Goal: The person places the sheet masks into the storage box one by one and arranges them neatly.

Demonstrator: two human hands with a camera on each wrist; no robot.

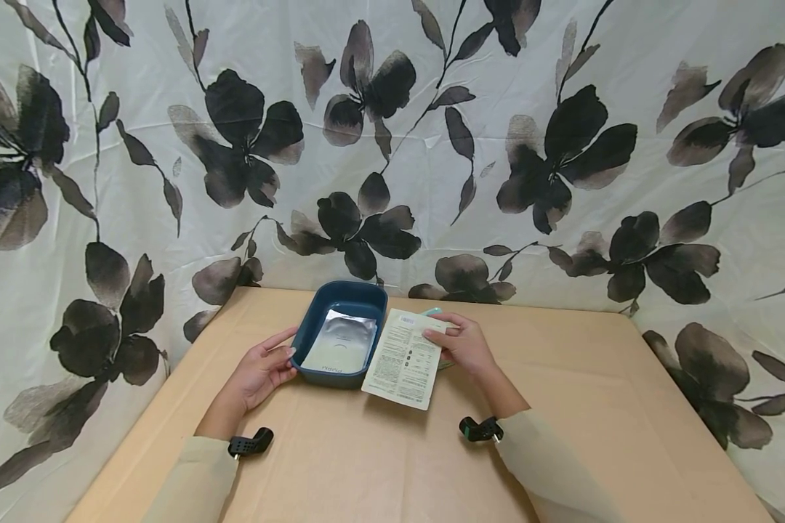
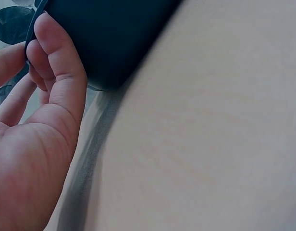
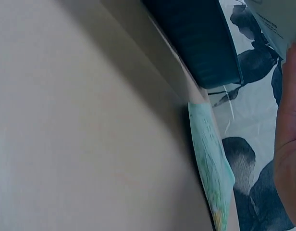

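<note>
A dark blue plastic tub (image 1: 333,380) stands toward the far side of the table. My left hand (image 1: 258,374) pinches its left rim between thumb and fingers; the left wrist view shows the tub's outer wall (image 2: 114,38) close up. Inside the tub lies a flat silver-and-white sachet (image 1: 340,343). To the right, my right hand (image 1: 466,349) grips the upper right edge of a pale sachet (image 1: 402,363), its small-print side showing. This sachet tilts beside the tub's right wall and overlaps it in the head view. Below that hand, a green printed packet (image 3: 210,163) lies on the table.
The table (image 1: 366,465) has a light brown covering. A white curtain with dark flowers (image 1: 347,232) hangs behind it and along both sides. Each wrist wears a black camera (image 1: 251,442).
</note>
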